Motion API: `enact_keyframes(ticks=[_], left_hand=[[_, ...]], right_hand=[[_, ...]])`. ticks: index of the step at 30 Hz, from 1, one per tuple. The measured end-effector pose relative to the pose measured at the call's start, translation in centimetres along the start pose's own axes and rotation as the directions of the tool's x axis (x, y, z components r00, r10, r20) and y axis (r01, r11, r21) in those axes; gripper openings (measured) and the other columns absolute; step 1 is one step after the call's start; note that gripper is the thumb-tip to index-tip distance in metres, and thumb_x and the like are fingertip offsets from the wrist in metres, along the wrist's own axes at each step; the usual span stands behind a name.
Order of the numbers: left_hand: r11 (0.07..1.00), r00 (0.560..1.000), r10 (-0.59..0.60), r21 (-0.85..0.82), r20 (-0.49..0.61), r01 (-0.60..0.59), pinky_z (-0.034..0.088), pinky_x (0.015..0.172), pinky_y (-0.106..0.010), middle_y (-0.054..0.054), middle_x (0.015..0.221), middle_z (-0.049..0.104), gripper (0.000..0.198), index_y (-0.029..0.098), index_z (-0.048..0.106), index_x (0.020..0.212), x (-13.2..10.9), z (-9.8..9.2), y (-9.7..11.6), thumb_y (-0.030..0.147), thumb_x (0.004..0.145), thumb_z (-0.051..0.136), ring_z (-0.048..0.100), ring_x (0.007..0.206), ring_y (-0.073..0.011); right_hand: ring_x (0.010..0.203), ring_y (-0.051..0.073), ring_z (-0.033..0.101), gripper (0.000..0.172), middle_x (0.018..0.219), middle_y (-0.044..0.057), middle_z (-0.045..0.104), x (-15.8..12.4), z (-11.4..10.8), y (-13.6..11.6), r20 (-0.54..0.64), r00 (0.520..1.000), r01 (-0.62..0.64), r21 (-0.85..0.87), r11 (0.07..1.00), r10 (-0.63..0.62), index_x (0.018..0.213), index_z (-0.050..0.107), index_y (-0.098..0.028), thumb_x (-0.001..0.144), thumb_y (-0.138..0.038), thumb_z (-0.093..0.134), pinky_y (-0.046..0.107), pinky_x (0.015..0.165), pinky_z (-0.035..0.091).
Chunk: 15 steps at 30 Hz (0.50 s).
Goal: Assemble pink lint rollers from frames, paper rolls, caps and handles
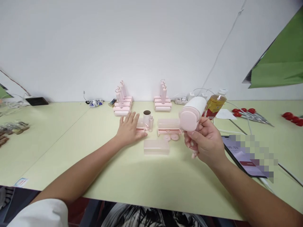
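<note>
My right hand (207, 143) is wrapped around the handle of a pink roller (192, 113) and holds it up off the table (142, 176). The white roll and its round pink end stick out above my fingers, tilted away from me. The tip of the handle shows below my palm.

My left hand (129, 128), off to the left of that grip and farther out, lies flat with the fingers spread. The fingertips rest on a small pink piece (140, 128) but do not pinch it.

Between the two hands sit a cardboard tube (147, 116), a small pink cylinder (151, 123), a long pink holder (169, 126) with two round caps (170, 137) just in front of it, and a pale cover (156, 146) nearer to me. Just behind the raised roll stands a bottle (215, 105), and a phone (246, 154) lies to the right of my wrist.

I judge this to be a pause between parts, with one roller in hand and the loose pieces untouched apart from that one. To lift the small piece, my left fingers would have to curl and close on it, while the right keeps the roller steady.
</note>
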<state>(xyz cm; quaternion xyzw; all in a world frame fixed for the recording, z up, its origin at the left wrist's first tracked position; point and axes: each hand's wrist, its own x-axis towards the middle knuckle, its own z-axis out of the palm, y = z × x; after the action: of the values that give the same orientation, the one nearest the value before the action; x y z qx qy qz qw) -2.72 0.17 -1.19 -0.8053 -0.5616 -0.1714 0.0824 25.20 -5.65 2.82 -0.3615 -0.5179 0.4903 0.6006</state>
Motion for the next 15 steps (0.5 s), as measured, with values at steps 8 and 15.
enact_keyframes(ticks=[8,15], left_hand=[[0.994,0.994,-0.052,0.096,0.101,0.042,0.014,0.113,-0.059,-0.017,0.155,0.028,0.099,0.013,0.025,0.151,0.9,3.6,-0.4,0.080,0.079,0.032,0.018,0.144,-0.0375],[0.998,0.994,-0.030,0.065,0.109,0.023,0.015,0.113,-0.058,-0.016,0.154,0.031,0.094,0.013,0.028,0.149,2.2,3.8,-1.7,0.077,0.081,0.033,0.020,0.144,-0.0364]], right_hand=[[0.038,0.011,0.048,0.024,0.053,-0.004,0.059,0.3,-0.2,0.3,-0.044,0.999,-0.028,-0.045,0.999,0.026,0.084,0.048,-0.023,0.076,-0.029,0.070,0.016,0.029,0.028],[0.038,0.010,0.048,0.022,0.053,-0.004,0.058,0.4,-0.3,0.9,-0.023,1.000,-0.018,-0.082,0.996,0.016,0.085,0.050,-0.022,0.077,-0.030,0.069,0.016,0.029,0.029]])
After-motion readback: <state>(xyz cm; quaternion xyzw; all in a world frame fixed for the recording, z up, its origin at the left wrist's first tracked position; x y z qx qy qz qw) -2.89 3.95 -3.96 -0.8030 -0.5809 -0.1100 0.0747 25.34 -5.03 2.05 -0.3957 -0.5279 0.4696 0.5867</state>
